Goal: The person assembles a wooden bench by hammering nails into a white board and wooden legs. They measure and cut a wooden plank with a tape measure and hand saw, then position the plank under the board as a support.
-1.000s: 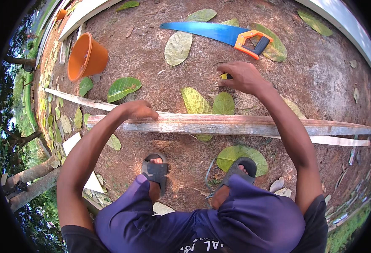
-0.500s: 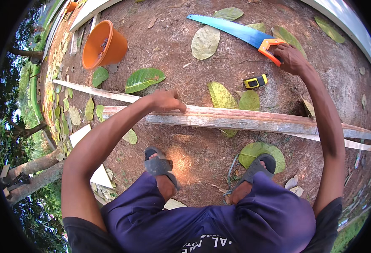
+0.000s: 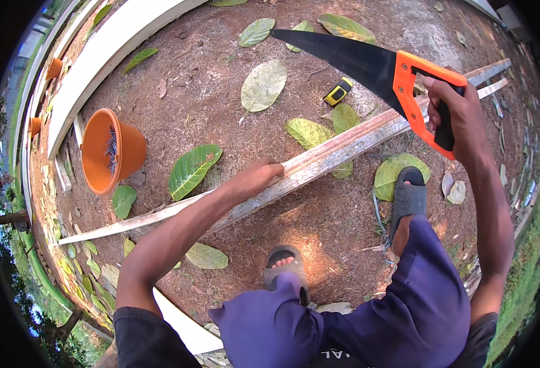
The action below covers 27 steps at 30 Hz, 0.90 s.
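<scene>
My right hand (image 3: 466,119) is closed around the orange and black handle of a handsaw (image 3: 359,64). The dark blade points up and to the left, raised in front of the timber. A long, rough wooden beam (image 3: 325,161) runs slantwise across the ground before me. Over its edge my left hand (image 3: 256,180) is closed, gripping it near the middle. Alongside the beam lies a thinner wooden strip (image 3: 119,228), which sticks out to the left. Beyond the beam a yellow and black tape measure (image 3: 338,91) rests on the soil.
An orange bucket (image 3: 134,150) holding small, thin metal-looking pieces stands at the left. Large leaves (image 3: 264,86) lie scattered over the brown soil. A long white board (image 3: 113,67) is at the far left, and another white panel (image 3: 187,325) lies near my left leg.
My right hand has lifted the handsaw off the ground and brought it nearer, over the beam's right part. My view has turned. The left hand stays on the beam.
</scene>
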Each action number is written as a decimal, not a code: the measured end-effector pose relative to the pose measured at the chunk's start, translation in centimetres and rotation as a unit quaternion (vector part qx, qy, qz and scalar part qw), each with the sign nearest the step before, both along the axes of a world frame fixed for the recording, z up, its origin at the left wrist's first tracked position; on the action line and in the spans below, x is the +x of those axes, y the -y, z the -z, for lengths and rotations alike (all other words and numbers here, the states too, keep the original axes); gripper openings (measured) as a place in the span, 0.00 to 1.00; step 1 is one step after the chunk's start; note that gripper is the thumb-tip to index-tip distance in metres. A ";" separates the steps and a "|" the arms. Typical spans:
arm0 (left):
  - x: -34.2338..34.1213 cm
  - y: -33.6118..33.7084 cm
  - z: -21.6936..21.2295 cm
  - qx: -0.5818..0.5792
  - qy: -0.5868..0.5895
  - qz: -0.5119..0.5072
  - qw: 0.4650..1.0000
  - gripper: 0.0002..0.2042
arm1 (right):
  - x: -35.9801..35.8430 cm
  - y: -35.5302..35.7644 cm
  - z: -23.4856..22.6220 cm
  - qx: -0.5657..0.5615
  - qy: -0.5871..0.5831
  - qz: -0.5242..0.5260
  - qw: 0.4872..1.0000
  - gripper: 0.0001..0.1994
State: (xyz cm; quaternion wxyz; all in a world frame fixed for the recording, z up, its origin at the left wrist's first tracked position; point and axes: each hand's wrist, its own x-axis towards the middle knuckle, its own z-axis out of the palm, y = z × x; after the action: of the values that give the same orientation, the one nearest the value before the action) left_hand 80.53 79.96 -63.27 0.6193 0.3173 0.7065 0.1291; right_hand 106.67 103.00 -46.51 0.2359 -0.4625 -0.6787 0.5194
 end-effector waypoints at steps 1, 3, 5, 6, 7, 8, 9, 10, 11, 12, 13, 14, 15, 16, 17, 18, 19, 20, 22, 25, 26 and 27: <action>0.4 -0.3 0.0 0.012 0.005 0.011 1.000 0.32 | 1.3 2.3 -1.2 0.039 -0.036 0.025 0.998 0.15; -0.1 1.3 2.5 0.038 -0.033 -0.011 0.999 0.33 | 1.9 5.5 -3.3 0.029 -0.108 0.036 0.993 0.12; -0.1 1.5 2.8 0.024 -0.070 -0.044 0.996 0.35 | 2.7 6.5 -5.7 -0.049 -0.129 0.000 0.990 0.10; 0.1 1.9 3.7 0.022 -0.072 -0.043 0.996 0.35 | 2.5 7.3 -7.0 -0.072 -0.087 -0.010 0.994 0.10; 0.1 1.6 3.1 0.017 -0.054 -0.040 0.998 0.34 | 2.1 8.3 -8.3 -0.091 -0.049 -0.017 0.994 0.11; 0.2 1.2 2.4 0.012 -0.036 -0.038 0.999 0.32 | 1.5 8.8 -9.3 -0.078 0.015 -0.024 0.997 0.10; 0.4 0.8 1.8 0.007 -0.019 -0.037 0.999 0.31 | 1.1 8.7 -9.9 -0.044 0.119 -0.056 0.990 0.10; -0.1 1.0 1.6 0.022 -0.014 -0.045 0.999 0.31 | 0.0 10.0 -9.9 -0.058 0.117 -0.065 0.989 0.12; -0.4 1.5 1.9 0.031 -0.009 -0.049 0.998 0.32 | -0.9 11.8 -9.4 -0.078 0.116 -0.072 0.988 0.14; -0.7 1.8 2.1 0.039 -0.004 -0.056 0.998 0.32 | -1.2 13.3 -9.1 -0.087 0.131 -0.073 0.985 0.16; -0.7 2.5 2.1 0.048 -0.045 -0.071 0.995 0.31 | -1.4 14.7 -8.3 -0.101 0.149 -0.082 0.980 0.19; -0.2 2.8 1.9 0.056 -0.084 -0.084 0.991 0.30 | -0.9 16.1 -7.4 -0.119 0.149 -0.070 0.979 0.20; 0.3 2.8 1.7 0.061 -0.127 -0.095 0.985 0.29 | 0.1 17.4 -6.1 -0.141 0.145 -0.057 0.978 0.21; 1.0 2.2 1.1 0.056 -0.118 -0.093 0.987 0.27 | 1.8 19.0 -4.4 -0.087 0.123 -0.068 0.986 0.22; 1.5 1.9 0.2 0.046 -0.117 -0.094 0.988 0.25 | 3.4 20.4 -2.9 -0.037 0.095 -0.084 0.991 0.22; 1.5 1.9 -0.2 0.034 -0.120 -0.097 0.988 0.24 | 4.5 21.8 -2.0 -0.053 0.080 -0.076 0.992 0.23; 1.4 2.1 0.1 0.058 -0.149 -0.095 0.983 0.22 | 5.3 23.4 -1.4 -0.071 0.068 -0.063 0.993 0.23; 1.4 2.5 0.7 0.080 -0.175 -0.092 0.977 0.21 | 6.0 24.6 -0.1 -0.039 0.066 -0.077 0.994 0.23; 1.7 3.2 1.6 0.127 -0.223 -0.086 0.963 0.19 | 6.9 27.6 1.3 -0.022 0.047 -0.057 0.997 0.23; 2.6 3.8 2.2 0.182 -0.277 -0.082 0.940 0.17 | 8.2 30.4 2.8 -0.033 0.042 -0.027 0.998 0.22; 3.0 3.8 2.0 0.190 -0.288 -0.080 0.935 0.17 | 8.5 30.7 3.3 -0.012 0.034 -0.025 0.999 0.22; 3.4 3.9 1.9 0.198 -0.298 -0.078 0.930 0.16 | 8.8 31.0 3.9 0.009 0.027 -0.023 0.999 0.21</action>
State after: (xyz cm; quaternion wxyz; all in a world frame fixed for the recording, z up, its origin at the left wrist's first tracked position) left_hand 83.96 76.09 -65.18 0.2927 0.4016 0.8411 0.2135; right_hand 115.43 72.03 -50.37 0.2102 -0.4585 -0.7000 0.5056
